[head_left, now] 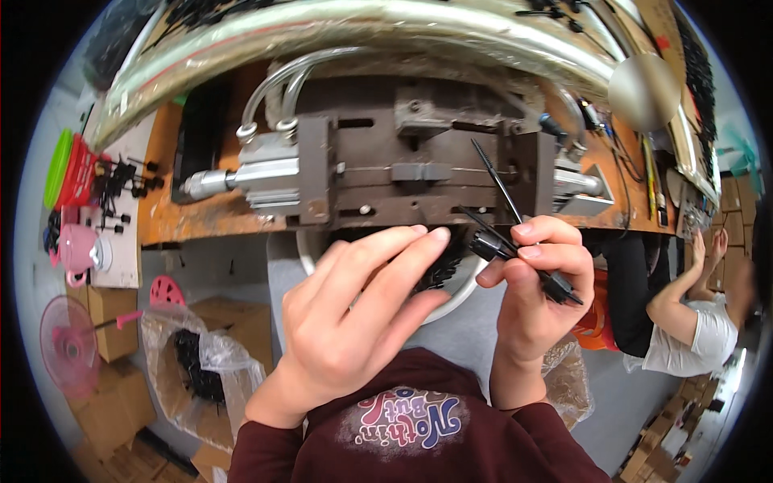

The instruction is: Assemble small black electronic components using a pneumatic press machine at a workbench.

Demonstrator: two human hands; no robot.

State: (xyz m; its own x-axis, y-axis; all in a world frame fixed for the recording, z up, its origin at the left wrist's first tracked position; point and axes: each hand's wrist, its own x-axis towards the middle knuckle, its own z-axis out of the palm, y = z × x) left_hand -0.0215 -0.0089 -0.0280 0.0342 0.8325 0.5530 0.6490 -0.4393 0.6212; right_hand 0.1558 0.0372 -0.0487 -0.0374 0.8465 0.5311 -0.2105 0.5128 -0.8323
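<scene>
In the head view, the right hand [538,299] pinched a small bunch of slim black pieces between its thumb and fingertips. One was a brush wand [505,191], its bristled tip pointing up and slightly left over the front of a dark metal fixture [370,145]; a thicker black cap [485,244] stuck out to the left of the grip. The left hand [342,310] held nothing visible, its fingers stretched out near one another and the thumb apart, the fingertips just left of the cap without touching it. Below and between the hands stood a white basin [463,299], partly hidden, with more black pieces [437,275] in it. The fixture sat on a wooden bench [161,219], with a silver cylinder [270,173] on its left side and clear tubes [270,84] curving above. To the lower left stood a plastic-lined box [233,370] near a pink fan [71,350]; on the far right, a co-worker in a white shirt [684,354] had both hands raised.
</scene>
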